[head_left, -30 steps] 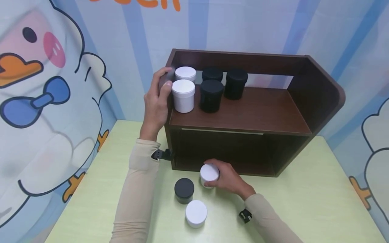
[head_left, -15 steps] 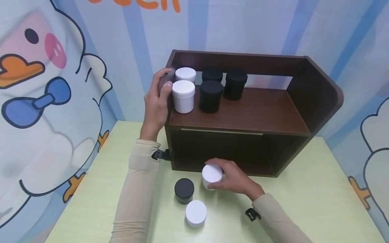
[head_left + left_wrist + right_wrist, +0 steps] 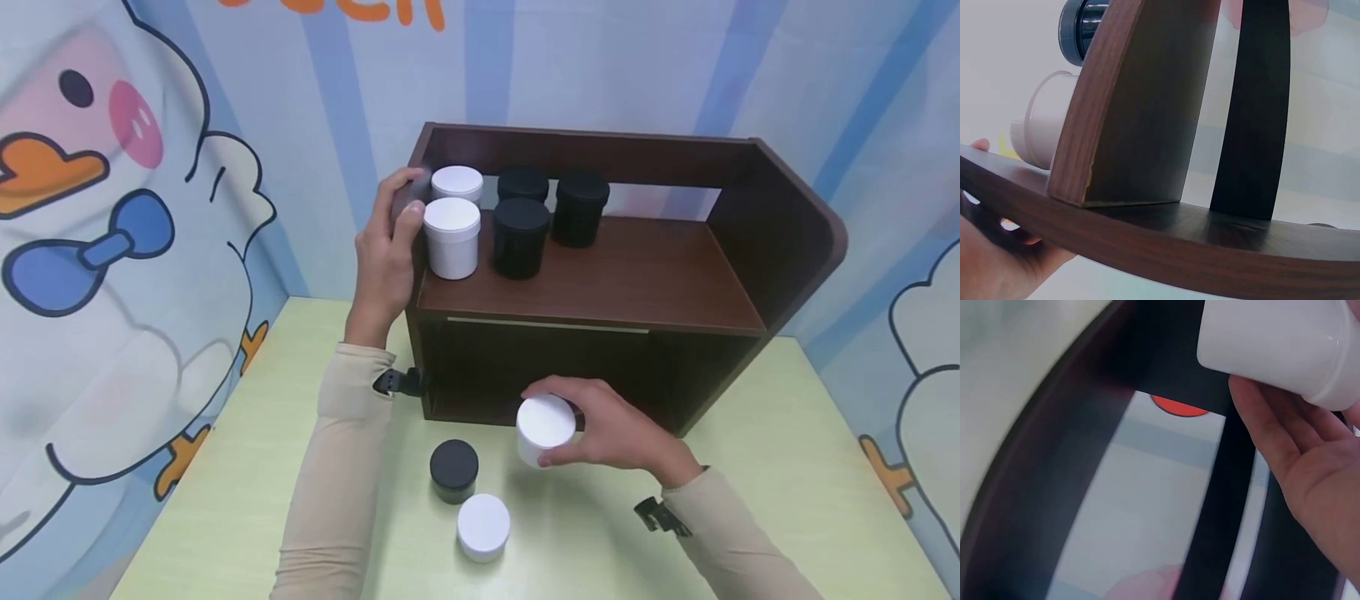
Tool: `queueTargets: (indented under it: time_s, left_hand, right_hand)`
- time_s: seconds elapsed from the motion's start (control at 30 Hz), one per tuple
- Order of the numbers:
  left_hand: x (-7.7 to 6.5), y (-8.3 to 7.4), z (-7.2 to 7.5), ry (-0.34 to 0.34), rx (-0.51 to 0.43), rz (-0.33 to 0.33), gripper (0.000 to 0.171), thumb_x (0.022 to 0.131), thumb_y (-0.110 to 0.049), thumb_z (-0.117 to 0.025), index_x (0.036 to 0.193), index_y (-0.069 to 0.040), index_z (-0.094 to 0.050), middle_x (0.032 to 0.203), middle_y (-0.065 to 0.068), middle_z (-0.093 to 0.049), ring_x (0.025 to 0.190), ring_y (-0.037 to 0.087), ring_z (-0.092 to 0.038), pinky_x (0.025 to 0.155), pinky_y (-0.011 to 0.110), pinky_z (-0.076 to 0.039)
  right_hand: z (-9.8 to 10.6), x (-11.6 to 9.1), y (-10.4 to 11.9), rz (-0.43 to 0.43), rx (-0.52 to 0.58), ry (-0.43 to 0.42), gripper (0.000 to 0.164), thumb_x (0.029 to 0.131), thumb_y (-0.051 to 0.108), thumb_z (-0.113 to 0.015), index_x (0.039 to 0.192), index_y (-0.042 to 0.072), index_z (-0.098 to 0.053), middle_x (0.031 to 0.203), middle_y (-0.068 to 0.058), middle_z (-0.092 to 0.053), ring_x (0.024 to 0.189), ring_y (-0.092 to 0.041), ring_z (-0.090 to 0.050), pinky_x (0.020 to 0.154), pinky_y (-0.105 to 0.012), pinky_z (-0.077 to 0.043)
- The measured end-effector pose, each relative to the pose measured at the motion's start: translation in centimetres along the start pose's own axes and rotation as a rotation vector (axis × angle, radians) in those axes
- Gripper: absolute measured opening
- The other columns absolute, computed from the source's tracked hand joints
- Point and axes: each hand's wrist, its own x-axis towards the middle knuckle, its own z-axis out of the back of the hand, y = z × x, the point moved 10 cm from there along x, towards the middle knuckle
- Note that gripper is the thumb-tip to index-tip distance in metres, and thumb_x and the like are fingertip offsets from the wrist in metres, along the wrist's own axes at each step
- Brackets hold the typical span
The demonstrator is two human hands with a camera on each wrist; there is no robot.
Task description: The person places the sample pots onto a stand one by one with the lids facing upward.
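Note:
In the head view my right hand (image 3: 611, 429) holds a white lidded jar (image 3: 545, 425) between thumb and fingers, raised over the table in front of the shelf's lower compartment. The right wrist view shows that jar (image 3: 1272, 347) from the side, fingers wrapped along it. My left hand (image 3: 386, 254) grips the left side panel of the dark brown two-tier shelf (image 3: 637, 283), thumb near its inner edge. Close to that thumb stands a white jar (image 3: 453, 239) on the upper tier. A black jar (image 3: 453, 471) and another white jar (image 3: 483, 527) stand on the table.
On the upper tier another white jar (image 3: 457, 181) stands at the back left. Beside it are three black jars, one in front (image 3: 521, 237). The shelf stands on a pale green table (image 3: 247, 475) against a printed curtain (image 3: 600, 67).
My right hand has lifted the white jar off the table and carried it slightly to the right. My left hand has stayed on the shelf panel.

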Motion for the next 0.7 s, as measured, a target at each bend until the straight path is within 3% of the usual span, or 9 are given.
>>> queueTargets:
  time_s: [0.33, 0.7]
  left_hand:
    - [0.0, 0.0, -0.1, 0.0, -0.002, 0.0, 0.046, 0.097, -0.051, -0.04, 0.14, -0.04, -0.048, 0.154, -0.008, -0.048, 0.137, 0.02, -0.049, 0.112, 0.054, -0.039]
    - [0.0, -0.1, 0.0, -0.006, 0.006, -0.005, 0.048, 0.096, -0.052, -0.04, 0.141, -0.038, -0.048, 0.154, -0.004, -0.048, 0.135, 0.022, -0.05, 0.111, 0.055, -0.039]
  right_hand:
    - [3.3, -0.9, 3.0, 0.11, -0.006, 0.005, 0.065, 0.069, 0.026, -0.092, 0.127, 0.019, -0.064, 0.121, 0.006, -0.069, 0.103, -0.013, -0.062, 0.086, -0.032, -0.053]
    - [5.9, -0.9, 5.1, 0.165, -0.043, 0.037, 0.067, 0.069, 0.03, -0.092, 0.129, 0.021, -0.062, 0.125, 0.006, -0.067, 0.105, -0.013, -0.061, 0.086, -0.034, -0.053]
